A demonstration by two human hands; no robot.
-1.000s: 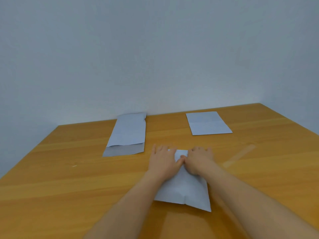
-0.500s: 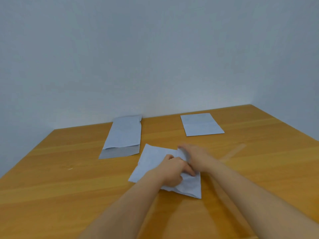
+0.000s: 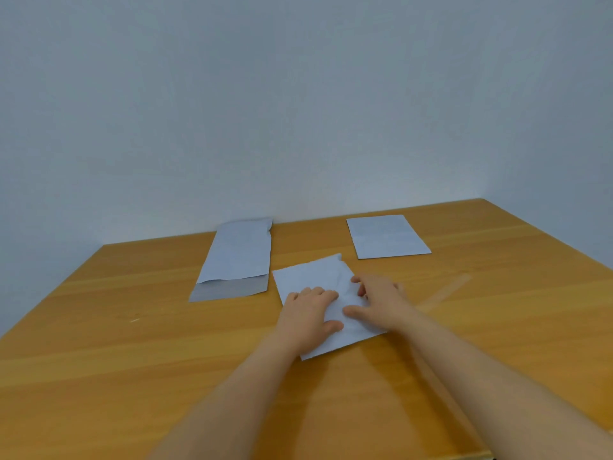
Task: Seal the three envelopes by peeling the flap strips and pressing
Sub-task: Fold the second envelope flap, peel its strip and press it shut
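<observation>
Three white envelopes lie on the wooden table (image 3: 132, 360). The middle envelope (image 3: 308, 277) lies slanted in front of me, and its paper is creased between my hands. My left hand (image 3: 308, 310) rests on its near left part with the fingers curled and the thumb on the paper. My right hand (image 3: 381, 300) holds its right side between thumb and fingers. The left envelope (image 3: 238, 257) lies lengthwise with its greyer flap open towards me. The right envelope (image 3: 386, 237) lies flat at the back with its flap folded down.
A thin translucent peeled strip (image 3: 444, 293) lies on the table just right of my right hand. The table ends at a plain wall behind the envelopes. Its front edge runs under my forearms.
The middle envelope has turned from pointing at me to lying slanted. My left hand went from gripping its middle to resting on its near part, and my right hand shifted to the right side.
</observation>
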